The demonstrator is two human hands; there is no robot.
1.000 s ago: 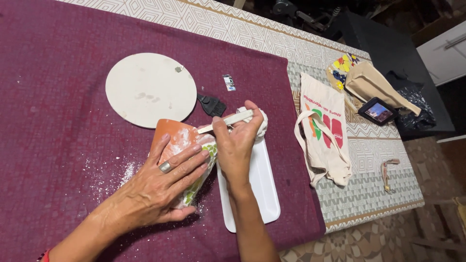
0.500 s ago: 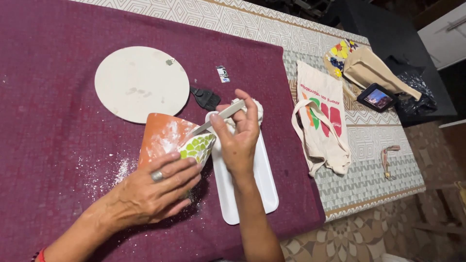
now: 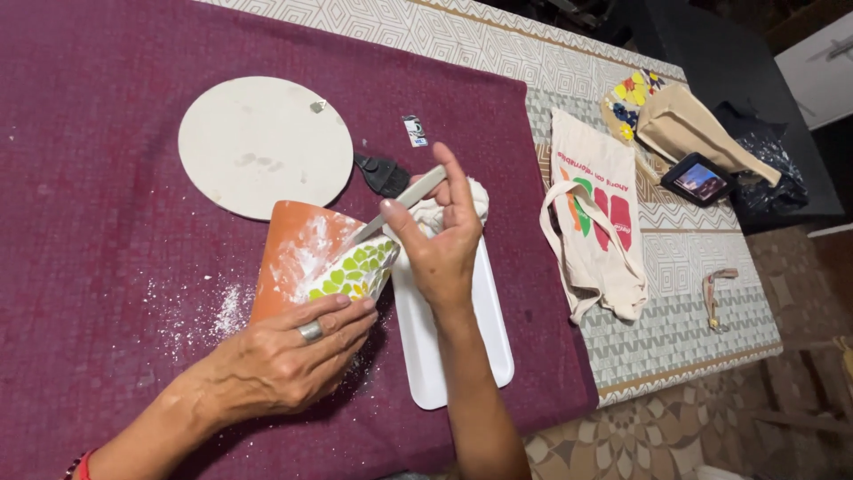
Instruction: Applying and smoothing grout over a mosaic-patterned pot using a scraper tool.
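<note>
A terracotta pot (image 3: 298,253) lies tilted on its side on the purple cloth (image 3: 107,178), dusted with white powder and partly covered in green mosaic pieces (image 3: 355,267). My left hand (image 3: 284,356), wearing a ring, grips the pot near its lower end. My right hand (image 3: 440,240) holds a flat white stick (image 3: 404,200) whose tip rests on the pot's surface. A lump of white paste (image 3: 444,209) sits on the long white tray (image 3: 453,342) just behind my right hand.
A round white board (image 3: 262,147) lies beyond the pot. A small black scraper (image 3: 382,175) and a small tile piece (image 3: 414,131) lie near it. A cloth bag (image 3: 591,213), a phone (image 3: 697,180) and a beige pouch (image 3: 693,129) rest on the patterned tablecloth at right. White powder (image 3: 218,307) is spilled left of the pot.
The pot has been turned so more bare terracotta faces up. My right hand shifted the stick's tip onto the pot's side. The view moved slightly.
</note>
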